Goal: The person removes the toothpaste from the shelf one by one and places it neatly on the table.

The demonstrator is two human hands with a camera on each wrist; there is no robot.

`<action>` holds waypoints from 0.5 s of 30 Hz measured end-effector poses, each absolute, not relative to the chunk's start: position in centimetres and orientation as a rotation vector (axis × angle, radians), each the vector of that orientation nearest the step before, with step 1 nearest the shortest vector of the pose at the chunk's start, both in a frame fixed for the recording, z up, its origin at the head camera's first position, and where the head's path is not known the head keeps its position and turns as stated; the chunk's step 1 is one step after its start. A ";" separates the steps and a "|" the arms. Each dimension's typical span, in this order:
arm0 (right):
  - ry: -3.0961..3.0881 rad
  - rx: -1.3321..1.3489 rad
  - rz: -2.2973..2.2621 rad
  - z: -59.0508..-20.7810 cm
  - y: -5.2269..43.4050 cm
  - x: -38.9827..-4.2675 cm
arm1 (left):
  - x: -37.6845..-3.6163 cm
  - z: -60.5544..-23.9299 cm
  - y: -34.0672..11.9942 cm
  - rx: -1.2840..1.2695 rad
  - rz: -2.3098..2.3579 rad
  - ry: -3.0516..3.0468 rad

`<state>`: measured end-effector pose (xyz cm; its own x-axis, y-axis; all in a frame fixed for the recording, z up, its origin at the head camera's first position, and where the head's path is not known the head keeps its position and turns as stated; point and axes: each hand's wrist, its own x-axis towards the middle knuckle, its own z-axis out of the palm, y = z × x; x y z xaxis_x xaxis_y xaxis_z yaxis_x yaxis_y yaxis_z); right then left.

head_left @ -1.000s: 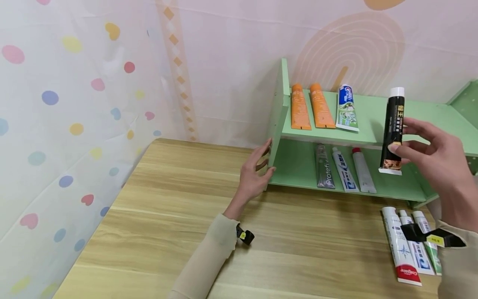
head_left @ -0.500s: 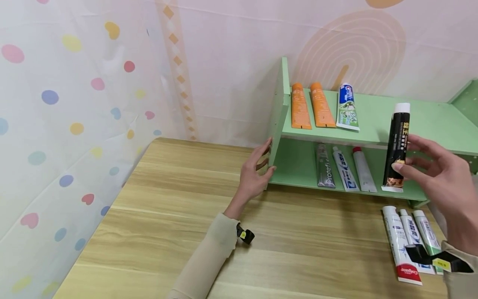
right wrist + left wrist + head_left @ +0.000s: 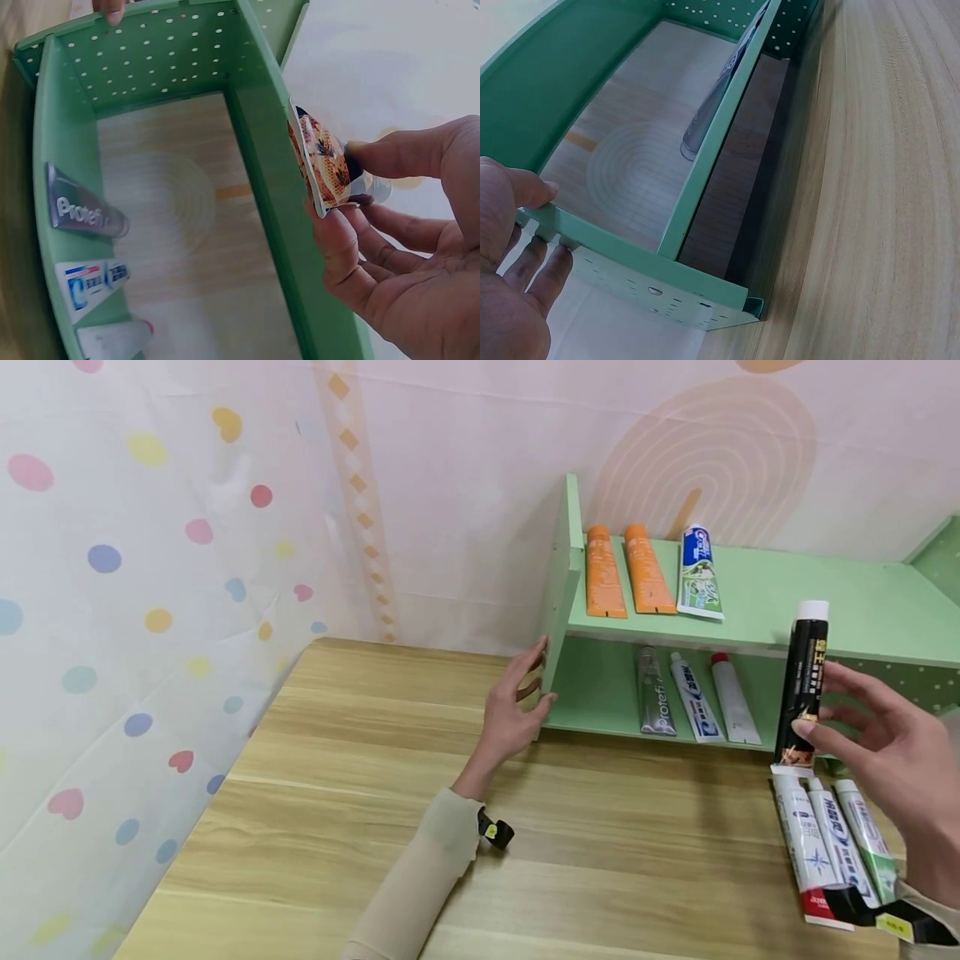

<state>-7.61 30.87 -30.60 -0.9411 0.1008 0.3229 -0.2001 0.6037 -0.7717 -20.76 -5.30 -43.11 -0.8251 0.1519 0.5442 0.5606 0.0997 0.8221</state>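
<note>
And here's the black tube (image 3: 801,693), out at 3 o'clock in the head view, upright, white cap (image 3: 813,610) at 12 and flat crimped end (image 3: 792,771) at 6! The right hand (image 3: 903,752) has it, grip narrow, thumb across the lower half, fingers behind. How will it handle? Light, I'd say, with a soft body that gives under a hard squeeze; nothing fragile, but that glossy skin could slip. The crimp looks the stiffer part, yet mid-body would be the steadier hold: pinched this low, the capped end could tip. Over at 9 o'clock from it, the left hand (image 3: 513,706) holds the side of the green shelf (image 3: 832,585), thumb over the edge, fingers outside. Straight below, around 6 o'clock, a red-ended tube (image 3: 806,843) lies on the surface (image 3: 637,843), two slimmer tubes (image 3: 843,843) just beside it.
</note>
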 end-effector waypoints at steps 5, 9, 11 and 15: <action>-2.504 0.100 1.272 -31.9 31.5 -6.7 | -20.5 -42.7 -5.0 -0.697 -1.783 -2.056; -2.515 0.109 1.308 -33.0 32.1 -6.1 | -19.5 -41.5 -4.9 -0.691 -1.800 -2.054; -2.532 0.117 1.318 -33.5 32.3 -5.9 | -19.0 -40.9 -5.0 -0.686 -1.801 -2.055; -2.568 0.121 1.338 -34.4 32.5 -5.5 | -18.7 -40.4 -5.1 -0.673 -1.789 -2.072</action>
<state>-5.45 32.54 -34.41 -0.9672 0.0380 0.2512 -0.1841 0.5766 -0.7961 -18.66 -5.14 -40.40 -0.8375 0.1406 0.5280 0.5429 0.1047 0.8332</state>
